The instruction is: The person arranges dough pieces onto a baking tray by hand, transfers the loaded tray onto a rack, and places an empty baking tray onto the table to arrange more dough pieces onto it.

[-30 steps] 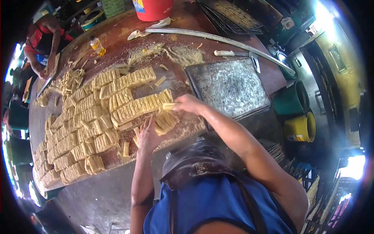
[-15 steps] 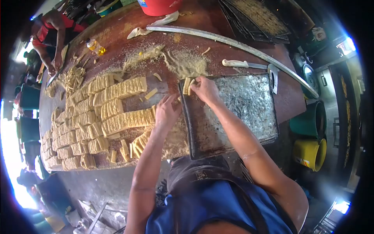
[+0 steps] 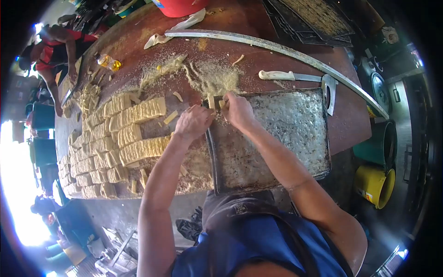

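Observation:
At the tray's upper left corner, my left hand [image 3: 194, 122] has its fingers curled in at the lower end of a pale dough strip [image 3: 211, 102]. Right beside it, my right hand [image 3: 240, 111] pinches another short dough strip [image 3: 222, 104], partly hidden by the fingers. Beneath both hands lies the dark-rimmed, worn metal baking tray [image 3: 281, 134]. Rows of cut dough strips [image 3: 138, 111] stand packed together on the table to the left. A few loose strips, one of them a short dough piece [image 3: 170, 117], lie between the rows and my left hand.
Flour [image 3: 214, 81] is scattered on the red-brown table [image 3: 249, 23]. Beyond the tray are a white-handled knife [image 3: 277, 75], a scraper blade [image 3: 328, 92] and a long metal bar [image 3: 277, 50]. An oil bottle [image 3: 108, 62] stands far left, near another person [image 3: 60, 51].
My left hand has moved up and right to the tray's corner, and its fingers have curled in. My right hand stays at the corner; the strips there are now apart. The view has shifted slightly.

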Action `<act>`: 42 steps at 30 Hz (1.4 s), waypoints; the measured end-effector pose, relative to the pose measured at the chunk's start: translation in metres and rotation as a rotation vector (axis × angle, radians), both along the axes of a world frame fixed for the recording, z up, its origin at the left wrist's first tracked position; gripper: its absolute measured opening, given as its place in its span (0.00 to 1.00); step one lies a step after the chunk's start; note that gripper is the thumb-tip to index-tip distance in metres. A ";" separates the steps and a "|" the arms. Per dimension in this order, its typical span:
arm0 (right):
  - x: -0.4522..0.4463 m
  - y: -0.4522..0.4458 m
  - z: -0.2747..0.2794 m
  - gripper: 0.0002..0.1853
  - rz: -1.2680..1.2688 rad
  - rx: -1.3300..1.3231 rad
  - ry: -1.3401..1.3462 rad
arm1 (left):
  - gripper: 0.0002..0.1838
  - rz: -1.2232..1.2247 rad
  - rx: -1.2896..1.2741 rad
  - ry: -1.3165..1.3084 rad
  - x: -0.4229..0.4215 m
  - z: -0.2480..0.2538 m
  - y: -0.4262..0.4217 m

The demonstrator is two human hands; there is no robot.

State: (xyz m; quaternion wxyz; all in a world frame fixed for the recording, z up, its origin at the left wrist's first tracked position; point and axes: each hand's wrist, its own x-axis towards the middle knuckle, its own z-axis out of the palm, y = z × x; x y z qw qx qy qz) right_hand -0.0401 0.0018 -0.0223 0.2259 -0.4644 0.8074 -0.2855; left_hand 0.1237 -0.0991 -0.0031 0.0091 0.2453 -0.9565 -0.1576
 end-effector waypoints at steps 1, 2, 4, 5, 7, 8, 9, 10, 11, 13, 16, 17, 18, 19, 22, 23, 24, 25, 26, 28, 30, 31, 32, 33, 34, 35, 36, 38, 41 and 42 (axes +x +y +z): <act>-0.001 0.000 -0.001 0.16 -0.023 -0.033 -0.026 | 0.14 -0.043 -0.040 0.115 0.003 -0.001 -0.009; -0.002 0.000 -0.003 0.16 -0.014 -0.032 -0.033 | 0.14 -0.087 -0.078 0.226 0.005 -0.004 -0.013; -0.005 -0.002 -0.006 0.14 -0.012 -0.068 -0.041 | 0.18 0.176 0.203 0.129 -0.008 0.052 -0.008; -0.006 -0.004 -0.008 0.14 -0.014 -0.070 -0.048 | 0.19 0.260 0.254 0.007 -0.014 0.076 -0.010; -0.006 -0.006 -0.013 0.11 0.002 -0.109 -0.044 | 0.23 0.384 0.351 -0.256 -0.029 0.088 -0.019; -0.007 -0.007 -0.014 0.11 0.008 -0.109 -0.042 | 0.23 0.389 0.352 -0.252 -0.031 0.072 -0.024; -0.006 -0.008 -0.016 0.10 -0.002 -0.149 -0.022 | 0.25 0.392 0.321 -0.188 -0.029 0.041 -0.029; -0.005 -0.009 -0.018 0.10 -0.012 -0.189 -0.003 | 0.28 0.394 0.290 -0.126 -0.025 0.021 -0.030; -0.007 -0.010 -0.020 0.10 -0.009 -0.191 -0.004 | 0.32 0.340 0.177 -0.093 -0.018 0.016 -0.024; -0.007 -0.010 -0.022 0.11 0.003 -0.178 -0.031 | 0.29 0.252 0.076 0.069 -0.001 0.004 -0.004; -0.003 -0.007 -0.012 0.10 -0.023 -0.209 -0.110 | 0.29 0.132 -0.027 0.202 0.008 -0.005 0.009; -0.002 -0.009 -0.016 0.11 -0.035 -0.216 -0.062 | 0.31 0.128 0.062 0.134 0.006 -0.010 0.005; -0.002 -0.009 -0.012 0.11 -0.032 -0.209 -0.059 | 0.32 0.125 0.154 0.063 0.005 -0.016 0.002; -0.002 -0.008 -0.004 0.11 -0.036 -0.188 -0.081 | 0.33 0.095 0.148 0.106 0.005 -0.020 0.001; -0.002 -0.003 -0.016 0.10 0.016 -0.274 0.028 | 0.30 0.135 0.157 0.322 0.022 -0.014 0.003; 0.002 0.006 -0.008 0.10 -0.045 -0.249 -0.021 | 0.28 0.125 -0.004 0.415 0.037 -0.008 0.005; 0.008 0.014 0.004 0.10 -0.106 -0.227 -0.063 | 0.28 0.145 -0.012 0.413 0.060 -0.001 0.001; 0.016 0.022 0.006 0.10 -0.088 -0.229 -0.065 | 0.28 0.164 0.014 0.412 0.089 0.006 -0.003; 0.026 0.034 0.009 0.13 -0.133 -0.195 -0.283 | 0.27 0.176 0.045 0.412 0.120 0.014 -0.003; 0.070 0.046 0.019 0.17 -0.151 -0.070 -0.574 | 0.27 0.271 0.111 0.284 0.187 0.029 0.000; 0.129 0.048 0.012 0.24 0.087 0.138 -0.658 | 0.31 0.320 0.217 0.112 0.246 0.038 0.009; 0.162 0.045 0.032 0.29 0.214 0.276 -0.447 | 0.33 0.295 0.233 0.062 0.269 0.031 0.015; 0.188 0.041 -0.002 0.33 0.318 0.211 -0.274 | 0.41 0.362 0.330 -0.047 0.285 0.025 0.026; 0.214 0.031 0.003 0.32 0.209 0.334 -0.315 | 0.44 0.311 0.255 -0.055 0.293 0.024 0.040; 0.230 0.027 0.004 0.35 0.151 0.301 -0.513 | 0.48 0.262 0.185 -0.068 0.297 0.022 0.051; 0.243 0.019 -0.002 0.37 0.122 0.308 -0.466 | 0.48 0.244 0.187 -0.056 0.300 0.008 0.053; 0.252 0.011 -0.012 0.38 0.096 0.319 -0.422 | 0.49 0.263 0.124 0.006 0.304 -0.015 0.055; 0.262 0.001 -0.025 0.39 0.113 0.353 -0.319 | 0.50 0.277 0.064 0.085 0.306 -0.029 0.055; 0.268 -0.006 -0.020 0.36 0.129 0.337 -0.158 | 0.49 0.309 0.165 0.070 0.296 -0.028 0.049; 0.268 -0.006 -0.019 0.34 0.129 0.298 -0.108 | 0.49 0.304 0.168 0.080 0.294 -0.030 0.049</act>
